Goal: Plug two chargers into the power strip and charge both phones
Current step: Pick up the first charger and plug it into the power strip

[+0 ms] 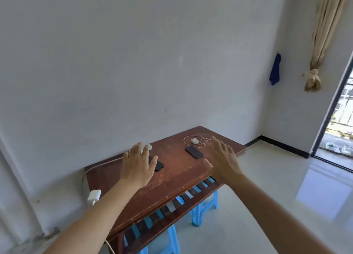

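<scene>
Two dark phones lie flat on a reddish wooden table [172,177]. My left hand [136,164], open with fingers spread, hovers over the left phone [158,165] and hides most of it. Behind its fingertips sits a white charger [149,146], partly hidden. The right phone [193,151] lies in full view, with a second white charger [194,141] and its looped thin cable [188,139] just behind it. My right hand [221,159] is open and floats beside the right phone, holding nothing. A white power strip [94,196] hangs off the table's left end.
The table stands against a pale wall on blue plastic stools [202,209]. A thick white cord [103,163] runs along the table's back edge down to the strip. An open tiled floor lies to the right, with a glass door [338,123], a knotted curtain and a blue cloth.
</scene>
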`<action>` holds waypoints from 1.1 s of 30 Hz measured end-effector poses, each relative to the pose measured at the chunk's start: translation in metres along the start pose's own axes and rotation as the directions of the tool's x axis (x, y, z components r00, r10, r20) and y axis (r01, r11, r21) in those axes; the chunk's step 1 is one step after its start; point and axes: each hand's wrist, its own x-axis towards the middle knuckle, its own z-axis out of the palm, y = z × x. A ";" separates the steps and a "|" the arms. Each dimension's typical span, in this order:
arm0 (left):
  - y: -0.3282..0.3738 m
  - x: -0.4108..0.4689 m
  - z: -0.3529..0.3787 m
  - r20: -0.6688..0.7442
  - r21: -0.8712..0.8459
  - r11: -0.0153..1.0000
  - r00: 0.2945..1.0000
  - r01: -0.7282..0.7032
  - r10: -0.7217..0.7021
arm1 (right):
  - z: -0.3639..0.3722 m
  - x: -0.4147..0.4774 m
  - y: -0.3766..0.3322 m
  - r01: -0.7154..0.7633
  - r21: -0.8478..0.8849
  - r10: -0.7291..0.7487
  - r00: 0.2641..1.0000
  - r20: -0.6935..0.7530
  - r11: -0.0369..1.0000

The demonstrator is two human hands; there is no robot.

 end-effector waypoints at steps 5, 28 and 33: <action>-0.002 0.076 0.089 0.087 0.046 0.998 0.995 0.048 -0.052 | 0.101 0.090 0.045 0.028 0.000 -0.028 0.997 0.077 1.000; -0.211 0.031 0.264 0.363 0.008 0.498 0.462 0.867 -0.809 | 0.413 0.281 -0.200 0.438 0.476 -0.646 0.560 0.519 0.763; -0.243 0.016 0.304 0.410 -0.054 0.322 0.315 0.945 -0.856 | 0.452 0.262 -0.241 0.438 0.507 -0.668 0.430 0.607 0.743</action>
